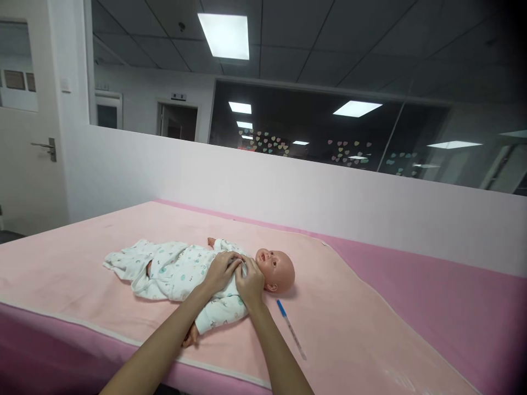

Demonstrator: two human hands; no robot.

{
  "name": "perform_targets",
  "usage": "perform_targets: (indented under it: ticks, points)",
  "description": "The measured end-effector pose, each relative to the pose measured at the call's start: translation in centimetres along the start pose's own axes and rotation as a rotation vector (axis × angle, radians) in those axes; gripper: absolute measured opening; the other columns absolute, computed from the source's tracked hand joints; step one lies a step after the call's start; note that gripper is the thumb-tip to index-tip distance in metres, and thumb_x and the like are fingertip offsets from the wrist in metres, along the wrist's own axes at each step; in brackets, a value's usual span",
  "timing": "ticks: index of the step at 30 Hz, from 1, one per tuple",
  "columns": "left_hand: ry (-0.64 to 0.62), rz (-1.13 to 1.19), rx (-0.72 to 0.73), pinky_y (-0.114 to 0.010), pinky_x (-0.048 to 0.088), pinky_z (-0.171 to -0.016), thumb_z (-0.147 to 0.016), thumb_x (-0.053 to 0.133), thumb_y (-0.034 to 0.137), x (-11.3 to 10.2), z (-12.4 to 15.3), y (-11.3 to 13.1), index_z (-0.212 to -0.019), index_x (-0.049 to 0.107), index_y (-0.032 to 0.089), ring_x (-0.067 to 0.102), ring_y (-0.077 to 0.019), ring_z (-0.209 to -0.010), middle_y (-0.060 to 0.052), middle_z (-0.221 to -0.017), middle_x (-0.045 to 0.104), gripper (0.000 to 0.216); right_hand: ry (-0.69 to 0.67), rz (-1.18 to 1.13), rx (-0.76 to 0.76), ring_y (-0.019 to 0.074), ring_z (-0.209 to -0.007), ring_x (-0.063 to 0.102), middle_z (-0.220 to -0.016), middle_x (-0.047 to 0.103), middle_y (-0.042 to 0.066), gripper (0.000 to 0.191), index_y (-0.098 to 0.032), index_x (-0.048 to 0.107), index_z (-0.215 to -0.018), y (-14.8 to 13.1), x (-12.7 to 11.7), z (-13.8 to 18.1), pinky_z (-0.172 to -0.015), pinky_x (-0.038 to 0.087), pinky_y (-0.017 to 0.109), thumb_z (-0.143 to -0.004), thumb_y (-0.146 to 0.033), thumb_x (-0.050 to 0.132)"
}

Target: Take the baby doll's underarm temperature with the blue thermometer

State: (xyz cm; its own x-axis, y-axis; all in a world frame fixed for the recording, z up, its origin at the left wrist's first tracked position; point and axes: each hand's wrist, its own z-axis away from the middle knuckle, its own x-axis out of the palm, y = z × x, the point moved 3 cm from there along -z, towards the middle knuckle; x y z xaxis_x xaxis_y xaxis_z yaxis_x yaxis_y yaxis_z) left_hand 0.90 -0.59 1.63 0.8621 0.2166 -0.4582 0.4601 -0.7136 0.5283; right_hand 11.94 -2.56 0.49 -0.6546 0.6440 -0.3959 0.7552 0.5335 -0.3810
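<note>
A baby doll [276,270] lies on its back on a pink mat, its head to the right. It wears a white printed outfit [181,269]. My left hand [222,270] and my right hand [249,281] meet at the upper chest near the neckline. Both have bent fingers pinching the outfit's cloth; the exact spot between the fingertips is partly hidden. One doll hand shows below my left forearm, the other beyond the chest. Right of my right forearm lies a slim clear stick with a blue cap, like a thermometer [291,329].
The light pink mat [354,318] covers a darker pink padded table [461,307]. Behind it stands a low white wall [288,189] with a large window above. A door with a lever handle [51,149] is at the far left.
</note>
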Motion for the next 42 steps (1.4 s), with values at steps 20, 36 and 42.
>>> perform_targets:
  ticks: [20, 36, 42]
  points:
    - [0.168, -0.049, 0.072, -0.032, 0.043, -0.079, -0.067, 0.046, 0.007, -1.3, 0.6, 0.6, -0.088, 0.06, 0.021, 0.056, -0.0175, -0.08, -0.001, -0.08, 0.064, 0.028, 0.064, 0.101, 0.019, 0.0161, -0.08, 0.054, -0.088, 0.057, 0.006, 0.025, -0.018, 0.06, -0.096, 0.2, 0.3, 0.4, -0.067, 0.042, 0.024, -0.08, -0.016, 0.042]
    - [0.074, -0.311, 0.045, -0.033, 0.041, -0.077, -0.07, 0.043, 0.011, -3.5, 2.5, -0.8, -0.081, 0.056, 0.021, 0.053, -0.0194, -0.081, -0.002, -0.082, 0.06, 0.02, 0.071, 0.142, -0.041, 0.0149, -0.07, 0.048, -0.068, 0.053, 0.001, 0.012, -0.019, 0.048, -0.071, -0.8, -0.1, 0.4, -0.061, 0.033, 0.023, -0.071, -0.01, 0.04]
    - [0.108, -0.316, -0.004, -0.032, 0.041, -0.071, -0.068, 0.044, 0.012, -3.5, 2.5, -0.5, -0.076, 0.049, 0.021, 0.052, -0.0195, -0.076, -0.002, -0.075, 0.056, 0.013, -0.061, 0.085, -0.143, 0.0153, -0.073, 0.051, -0.075, 0.058, 0.002, 0.018, -0.019, 0.054, -0.081, -2.2, 0.2, 0.4, -0.064, 0.036, 0.024, -0.072, -0.011, 0.041]
